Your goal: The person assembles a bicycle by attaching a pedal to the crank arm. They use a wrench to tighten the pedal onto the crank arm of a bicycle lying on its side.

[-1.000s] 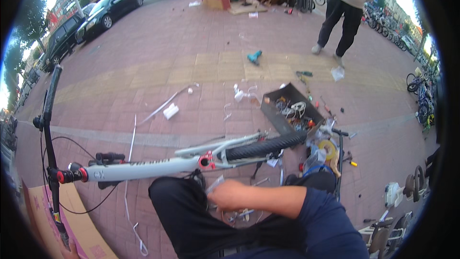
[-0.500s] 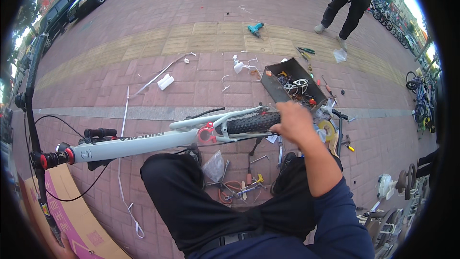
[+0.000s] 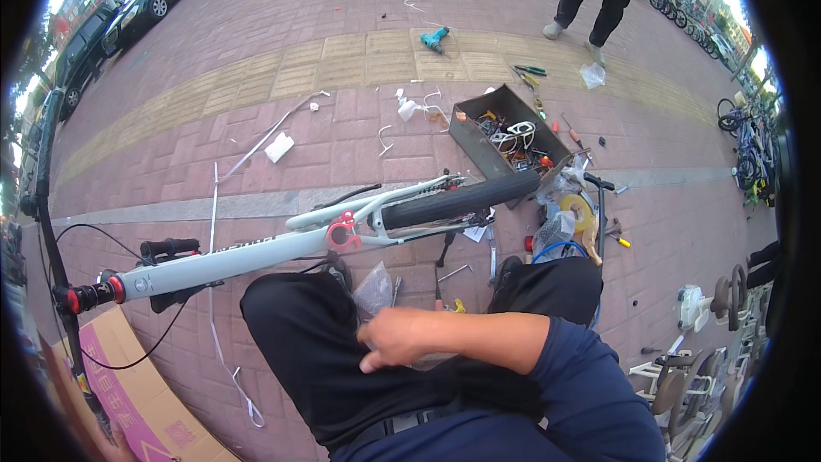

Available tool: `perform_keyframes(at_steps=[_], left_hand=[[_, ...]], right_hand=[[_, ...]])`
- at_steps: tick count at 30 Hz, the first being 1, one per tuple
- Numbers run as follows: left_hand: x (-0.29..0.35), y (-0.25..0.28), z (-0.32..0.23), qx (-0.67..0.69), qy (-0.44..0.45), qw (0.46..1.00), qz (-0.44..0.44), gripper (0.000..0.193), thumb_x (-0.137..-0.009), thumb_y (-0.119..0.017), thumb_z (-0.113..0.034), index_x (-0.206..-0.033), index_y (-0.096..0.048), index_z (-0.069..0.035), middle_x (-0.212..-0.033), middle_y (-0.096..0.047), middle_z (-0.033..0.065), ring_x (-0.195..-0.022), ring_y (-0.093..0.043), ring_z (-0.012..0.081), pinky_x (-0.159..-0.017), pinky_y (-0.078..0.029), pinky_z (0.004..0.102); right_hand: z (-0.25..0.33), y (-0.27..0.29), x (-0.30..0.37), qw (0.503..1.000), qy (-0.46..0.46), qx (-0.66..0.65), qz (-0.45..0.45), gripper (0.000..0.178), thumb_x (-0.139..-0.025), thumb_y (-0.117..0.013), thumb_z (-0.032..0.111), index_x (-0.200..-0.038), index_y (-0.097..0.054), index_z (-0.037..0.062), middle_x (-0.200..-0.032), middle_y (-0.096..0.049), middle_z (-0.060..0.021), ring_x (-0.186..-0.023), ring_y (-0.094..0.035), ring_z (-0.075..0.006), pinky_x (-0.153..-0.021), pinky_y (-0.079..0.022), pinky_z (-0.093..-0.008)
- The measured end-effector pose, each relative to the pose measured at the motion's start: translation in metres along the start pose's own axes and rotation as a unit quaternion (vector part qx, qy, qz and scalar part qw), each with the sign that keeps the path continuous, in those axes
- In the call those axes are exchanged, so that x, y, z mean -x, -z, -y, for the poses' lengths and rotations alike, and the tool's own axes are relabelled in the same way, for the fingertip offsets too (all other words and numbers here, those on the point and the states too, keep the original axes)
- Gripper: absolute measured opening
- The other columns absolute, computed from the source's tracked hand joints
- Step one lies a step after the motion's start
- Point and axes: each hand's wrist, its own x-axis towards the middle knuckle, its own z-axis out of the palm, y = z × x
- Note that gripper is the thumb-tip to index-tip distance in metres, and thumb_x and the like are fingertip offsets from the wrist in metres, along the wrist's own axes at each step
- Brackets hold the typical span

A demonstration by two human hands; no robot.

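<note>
While its thumb tip stands parted from its loosely curled fingertips, the right hand [image 3: 402, 338] hovers over the person's dark trousers [image 3: 312, 359], left of the open metal toolbox [image 3: 477, 145] and well on the near side of it. The left hand [image 3: 121, 447], far to the left of the toolbox and nearer the body, lies at the black grip [image 3: 101, 417] of a handlebar; only part of it shows, so how its fingers close cannot be told.

That handlebar belongs to a bicycle [image 3: 222, 262], which stretches leftward from the toolbox's near side. Its frame is a pale grey-white with a smooth, thick main tube bearing dark lettering. A bright red collar [image 3: 333, 235] marks the seat-tube joint, and red rings brighten the black steering head [image 3: 92, 294]. A thin black cable [image 3: 162, 338] loops below the tube. The rear tyre [image 3: 466, 199] is black, its end overlapping the toolbox's near edge in view; whether they touch cannot be told.

Clear bubble wrap [image 3: 374, 289] lies nearer the body than the toolbox, to its left. A yellowish tape roll [image 3: 579, 214] sits just to its near right, a teal drill [image 3: 435, 38] beyond it to the left, and green-handled pliers [image 3: 530, 70] just behind it.
</note>
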Motion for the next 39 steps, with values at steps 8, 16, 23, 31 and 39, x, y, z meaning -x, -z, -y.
perform_keyframes(at_steps=[8,16,23,31,39], left_hand=[[-0.012,0.004,0.013,-0.038,0.112,0.993,0.023,0.06,-0.099,-0.066,-0.042,-0.143,-0.057,-0.002,-0.139,-0.062,0.0236,-0.132,-0.057,0.0345,-0.113,-0.041,0.0415],[0.0,-0.024,0.019,-0.043,-0.049,0.978,-0.2,0.047,-0.103,-0.064,-0.029,-0.135,-0.06,0.004,-0.132,-0.067,0.0183,-0.12,-0.062,0.0294,-0.104,-0.045,0.0374],[0.004,-0.042,0.002,-0.028,-0.061,0.973,-0.222,0.043,-0.104,-0.063,-0.033,-0.13,-0.065,0.001,-0.104,-0.074,0.0202,-0.092,-0.071,0.0308,-0.082,-0.054,0.0399],[0.025,-0.068,-0.058,-0.118,-0.288,0.86,-0.404,0.032,-0.103,-0.063,-0.012,-0.13,-0.066,0.003,-0.132,-0.066,0.019,-0.123,-0.063,0.0348,-0.102,-0.051,0.0436],[0.033,-0.194,-0.227,0.178,-0.44,0.879,-0.037,0.031,-0.087,-0.071,-0.004,-0.115,-0.068,0.006,-0.127,-0.068,0.0237,-0.119,-0.065,0.0404,-0.114,-0.041,0.0496]], right_hand=[[-0.042,-0.024,-0.012,0.986,-0.058,0.127,0.093,0.052,-0.09,-0.074,0.042,-0.127,-0.067,0.0066,-0.116,-0.072,-0.0205,-0.111,-0.068,-0.0409,-0.092,-0.053,-0.0515],[-0.066,-0.017,-0.014,0.987,-0.092,0.129,-0.013,0.054,-0.089,-0.074,0.046,-0.125,-0.068,0.0057,-0.112,-0.073,-0.0224,-0.109,-0.068,-0.0407,-0.091,-0.055,-0.0502],[-0.072,-0.007,0.005,0.987,-0.122,0.096,-0.032,0.063,-0.091,-0.072,0.048,-0.134,-0.062,0.0038,-0.113,-0.073,-0.0233,-0.109,-0.068,-0.0415,-0.093,-0.054,-0.0485],[-0.101,0.028,0.074,0.957,-0.101,0.077,-0.261,0.06,-0.087,-0.078,0.039,-0.132,-0.064,0.002,-0.117,-0.071,-0.0255,-0.11,-0.067,-0.0424,-0.094,-0.053,-0.0449],[-0.143,0.067,0.191,0.823,-0.182,-0.137,-0.52,0.047,-0.089,-0.077,0.024,-0.125,-0.067,-0.0038,-0.11,-0.075,-0.0191,-0.099,-0.073,-0.0268,-0.086,-0.055,-0.0357]])
